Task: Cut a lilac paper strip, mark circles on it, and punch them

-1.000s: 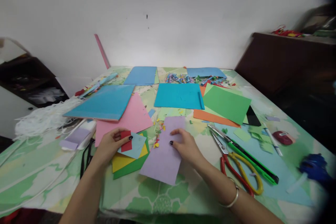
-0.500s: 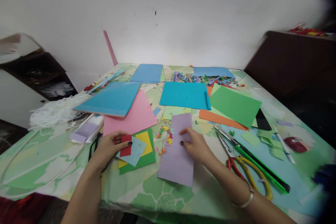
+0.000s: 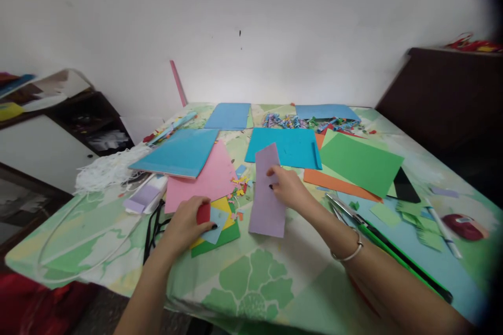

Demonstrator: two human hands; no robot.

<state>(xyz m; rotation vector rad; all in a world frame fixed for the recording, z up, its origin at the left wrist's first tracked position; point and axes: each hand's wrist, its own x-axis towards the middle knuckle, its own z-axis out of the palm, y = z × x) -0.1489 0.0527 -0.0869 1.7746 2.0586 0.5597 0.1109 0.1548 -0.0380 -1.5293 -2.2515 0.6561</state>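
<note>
Pinching purple strip (image 3: pixel 267 214) mid desk (image 3: pixel 310 277), R hand (image 3: pixel 288 188); L hand (image 3: pixel 188 222) grips red card (image 3: pixel 203 213) + lt-blue card (image 3: pixel 218 223) over yellow sheet (image 3: pixel 222 204). Risk: strip, if swept L, could scatter scraps (image 3: pixel 238 192) beside it; slack L pinch could drop red card.

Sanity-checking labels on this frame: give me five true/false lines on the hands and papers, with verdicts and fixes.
1. A bracelet circles the wrist of the right hand. True.
2. The left hand touches the small red paper. True.
3. The right hand holds the scissors. False: it holds the purple paper.
4. The orange paper lies on top of the big green sheet. False: the orange paper is partly beneath it.
5. The purple paper is raised at the far end. True.
</note>
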